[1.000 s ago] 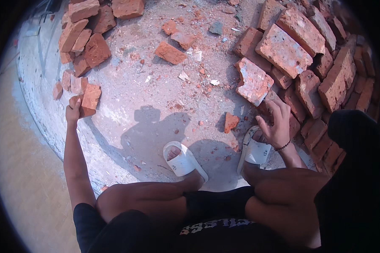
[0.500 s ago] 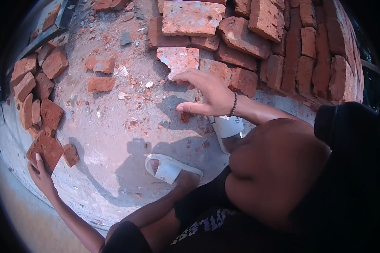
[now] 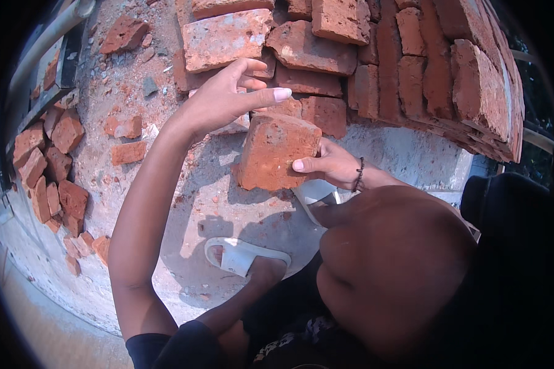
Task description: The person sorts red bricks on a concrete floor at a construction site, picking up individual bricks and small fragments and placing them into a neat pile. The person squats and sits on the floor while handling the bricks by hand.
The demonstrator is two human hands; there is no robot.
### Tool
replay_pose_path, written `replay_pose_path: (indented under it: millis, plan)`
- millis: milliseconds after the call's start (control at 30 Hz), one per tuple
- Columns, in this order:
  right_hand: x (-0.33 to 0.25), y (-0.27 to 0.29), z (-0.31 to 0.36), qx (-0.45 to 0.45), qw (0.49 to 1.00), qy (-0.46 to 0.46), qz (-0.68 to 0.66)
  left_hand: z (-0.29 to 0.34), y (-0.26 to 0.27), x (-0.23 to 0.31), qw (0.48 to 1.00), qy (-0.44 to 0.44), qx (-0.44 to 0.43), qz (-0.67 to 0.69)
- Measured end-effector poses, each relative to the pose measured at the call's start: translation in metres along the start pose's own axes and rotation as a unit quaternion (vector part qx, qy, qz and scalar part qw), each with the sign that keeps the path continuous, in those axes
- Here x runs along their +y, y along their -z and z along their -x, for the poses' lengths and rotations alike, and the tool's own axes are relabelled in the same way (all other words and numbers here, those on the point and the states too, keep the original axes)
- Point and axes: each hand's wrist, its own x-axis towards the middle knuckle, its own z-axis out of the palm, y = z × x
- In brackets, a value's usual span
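My right hand (image 3: 335,165), with a beaded bracelet at its wrist, grips a broken brick (image 3: 276,154) by its right side, thumb on the near face. The brick is held above the ground near my feet. Up and to the left of it, my left hand (image 3: 224,101) is empty, its fingers apart and thumb stretched out. Those fingers are over the front of the brick stack, close to a pale-faced brick (image 3: 226,40); whether they touch it I cannot tell. Behind my left wrist, a pale broken brick (image 3: 235,125) is mostly hidden.
Stacked bricks (image 3: 381,86) rise at the far right. Brick pieces lie heaped (image 3: 58,166) along the left edge, with smaller chunks (image 3: 83,245) nearer me. Loose fragments (image 3: 128,152) and rubble are on the dusty floor. My sandalled foot (image 3: 243,255) stands below the held brick.
My left hand has left a brick piece at the left heap and swung up right to the stack. My right hand, empty before, now holds a broken brick; that piece is gone from the heap.
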Motion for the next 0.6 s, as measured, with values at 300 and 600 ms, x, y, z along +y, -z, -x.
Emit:
replay_pose_path:
  millis: [300, 600]
  plan:
    - [0.022, 0.037, 0.020, 0.196, 0.962, -0.186, 0.028, 0.036, -0.035, -0.071, 0.994, -0.008, 0.102, -0.035]
    - [0.003, 0.028, 0.000, 0.256, 0.963, -0.072, -0.051, -0.032, -0.144, -0.057, 0.936, -0.209, 0.231, -0.166]
